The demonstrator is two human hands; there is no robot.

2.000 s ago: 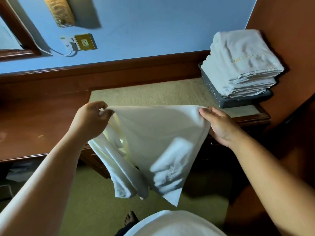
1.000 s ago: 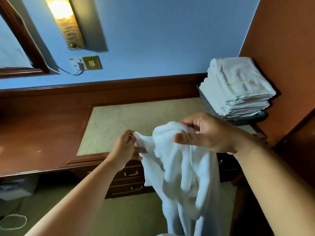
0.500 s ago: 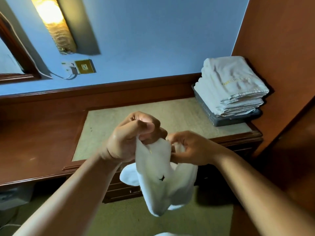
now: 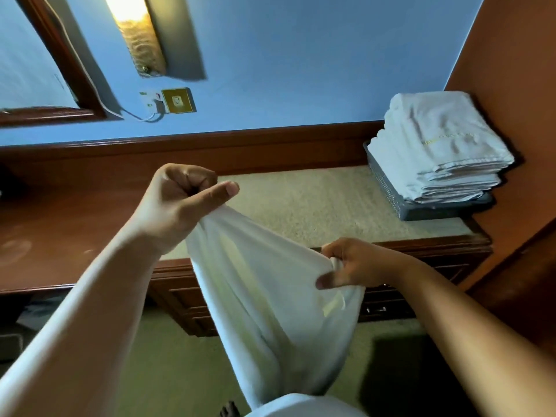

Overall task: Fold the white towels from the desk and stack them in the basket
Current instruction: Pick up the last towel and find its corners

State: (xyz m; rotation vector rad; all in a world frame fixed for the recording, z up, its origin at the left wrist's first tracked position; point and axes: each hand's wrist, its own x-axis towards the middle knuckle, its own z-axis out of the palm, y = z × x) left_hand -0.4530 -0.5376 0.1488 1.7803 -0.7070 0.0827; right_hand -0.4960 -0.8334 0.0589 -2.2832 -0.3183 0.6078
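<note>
— Since half a second before, the hands had drawn apart. The left hand (image 4: 180, 203) had risen, the right hand (image 4: 355, 266) had dropped, and the towel (image 4: 264, 290) between them had gone from a bunch to a long slant.

— What stood at the far left?

— A mirror frame (image 4: 45, 115), a lit wall lamp (image 4: 141, 40) and a socket plate (image 4: 177, 100) hung on the blue wall, all well above the desk (image 4: 60, 212). Its dark wooden top ran in from the left border.

— How did the left hand hold?

— Its fingers were curled into a fist round the towel's upper end, with the thumb laid out along the cloth. It was raised in front of the desk's beige inlay (image 4: 316, 200).

— And the towel?

— Its top edge ran taut, sloping down to the right. The rest hung as a deep pouch in front of the desk's front edge and the drawers (image 4: 180, 299), above the carpet (image 4: 168, 371).

— The right hand?

— It gripped the bunched lower end, fingers curled tight and thumb pointing left, level with the desk's front edge.

— What room lay to the right?

— A stretch of inlay lay between the hands and the basket (image 4: 388, 188). The basket sat at the desk's far right corner, close to the wooden side panel (image 4: 511, 55). The stack of folded towels (image 4: 439, 145) filled it, rose well above its rim and overhung it on the right.
</note>
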